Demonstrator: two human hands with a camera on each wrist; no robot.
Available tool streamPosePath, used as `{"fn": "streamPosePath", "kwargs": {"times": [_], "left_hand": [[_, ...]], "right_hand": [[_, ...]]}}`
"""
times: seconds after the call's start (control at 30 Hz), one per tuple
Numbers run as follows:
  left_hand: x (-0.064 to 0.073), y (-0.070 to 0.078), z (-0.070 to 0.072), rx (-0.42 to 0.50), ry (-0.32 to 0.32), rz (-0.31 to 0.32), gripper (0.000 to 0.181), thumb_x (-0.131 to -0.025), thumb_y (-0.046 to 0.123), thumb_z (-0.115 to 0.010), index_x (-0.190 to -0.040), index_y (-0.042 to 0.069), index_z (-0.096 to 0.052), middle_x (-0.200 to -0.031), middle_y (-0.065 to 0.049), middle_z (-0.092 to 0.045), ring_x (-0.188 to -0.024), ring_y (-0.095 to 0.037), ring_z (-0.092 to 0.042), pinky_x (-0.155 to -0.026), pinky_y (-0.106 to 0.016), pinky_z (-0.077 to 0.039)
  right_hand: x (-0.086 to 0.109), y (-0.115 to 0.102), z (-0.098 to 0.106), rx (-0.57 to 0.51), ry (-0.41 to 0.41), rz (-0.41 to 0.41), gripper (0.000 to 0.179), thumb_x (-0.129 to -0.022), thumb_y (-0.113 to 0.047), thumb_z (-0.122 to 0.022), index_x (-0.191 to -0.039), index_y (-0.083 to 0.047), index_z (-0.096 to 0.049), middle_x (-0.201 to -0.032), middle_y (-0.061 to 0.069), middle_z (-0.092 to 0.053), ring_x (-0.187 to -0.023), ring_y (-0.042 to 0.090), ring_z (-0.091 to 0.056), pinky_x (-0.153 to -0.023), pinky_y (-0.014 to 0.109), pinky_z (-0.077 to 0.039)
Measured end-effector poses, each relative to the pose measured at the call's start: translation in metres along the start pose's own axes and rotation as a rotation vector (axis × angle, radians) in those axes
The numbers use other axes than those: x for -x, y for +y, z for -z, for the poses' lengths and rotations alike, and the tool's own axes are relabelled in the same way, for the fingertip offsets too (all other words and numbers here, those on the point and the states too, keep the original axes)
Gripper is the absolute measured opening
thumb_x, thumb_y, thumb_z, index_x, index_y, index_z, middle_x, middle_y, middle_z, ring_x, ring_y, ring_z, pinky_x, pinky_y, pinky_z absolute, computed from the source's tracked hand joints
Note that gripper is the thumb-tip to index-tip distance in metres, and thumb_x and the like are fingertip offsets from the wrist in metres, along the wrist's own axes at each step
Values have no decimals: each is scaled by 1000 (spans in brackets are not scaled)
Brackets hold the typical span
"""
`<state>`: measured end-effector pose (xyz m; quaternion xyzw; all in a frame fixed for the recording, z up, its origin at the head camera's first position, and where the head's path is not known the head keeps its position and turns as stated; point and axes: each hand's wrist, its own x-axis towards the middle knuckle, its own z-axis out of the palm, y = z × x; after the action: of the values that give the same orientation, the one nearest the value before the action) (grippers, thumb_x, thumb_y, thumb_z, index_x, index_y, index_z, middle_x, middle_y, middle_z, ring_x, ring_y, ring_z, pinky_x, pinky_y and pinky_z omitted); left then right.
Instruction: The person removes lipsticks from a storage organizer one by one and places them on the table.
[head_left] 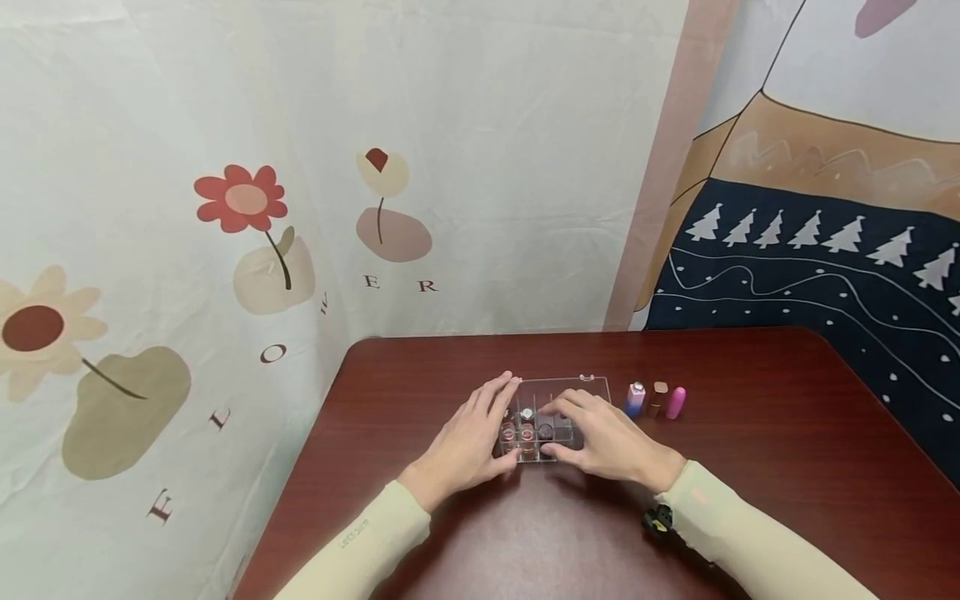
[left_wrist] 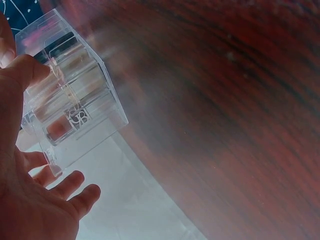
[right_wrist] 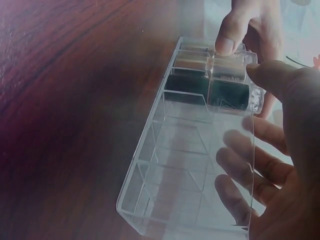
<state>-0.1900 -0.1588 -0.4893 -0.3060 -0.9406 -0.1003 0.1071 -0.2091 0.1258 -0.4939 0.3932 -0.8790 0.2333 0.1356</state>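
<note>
A clear compartment lipstick organizer (head_left: 555,454) stands on the table between both hands, holding several lipsticks in its left part. My left hand (head_left: 463,437) holds its left end, thumb along the near side and fingers toward the back. In the left wrist view the left thumb (left_wrist: 37,72) lies over the tubes. My right hand (head_left: 611,437) arches over the organizer's right part, thumb and index near a dark lipstick (right_wrist: 227,94). Its other fingers (right_wrist: 232,195) spread loosely behind the clear plastic. Whether the right thumb touches the tube is unclear.
Three lipsticks stand right of the organizer: a pink-and-blue one (head_left: 635,400), a brown one (head_left: 657,400) and a magenta one (head_left: 677,403). The dark red wooden table (head_left: 787,467) meets a printed curtain (head_left: 487,167) behind. A dark band (head_left: 660,520) is under the right wrist.
</note>
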Motion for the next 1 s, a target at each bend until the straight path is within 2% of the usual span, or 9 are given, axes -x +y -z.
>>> {"fn": "streamPosePath", "kwargs": {"times": [0.2, 0.43, 1.0], "left_hand": [[0, 0, 0, -13, 6, -7, 111, -97, 44, -89, -182, 4, -31, -186, -17, -38, -167, -39, -52, -135, -51, -52], [0, 1, 0, -18, 13, -16, 110, -96, 43, -89, -182, 3, -32, -186, -18, -39, -166, -40, -53, -134, -51, -53], [0, 4, 2, -16, 8, -2, 110, -96, 42, -90, -181, 3, -33, -186, -18, -39, -164, -40, -54, -133, -51, -54]], "right_hand": [[-1, -1, -2, -8, 2, -4, 40, -98, -38, -95, -129, -15, -83, -121, -1, -83, -113, 18, -80, -98, 44, -70], [-2, -1, -5, -38, 7, 10, 18, -105, -28, -89, -118, -16, -84, -111, -3, -83, -105, 14, -78, -92, 41, -69], [-1, -4, -3, -48, 25, 6, 17, -105, -27, -90, -117, -16, -84, -109, -4, -83, -102, 11, -77, -90, 37, -69]]}}
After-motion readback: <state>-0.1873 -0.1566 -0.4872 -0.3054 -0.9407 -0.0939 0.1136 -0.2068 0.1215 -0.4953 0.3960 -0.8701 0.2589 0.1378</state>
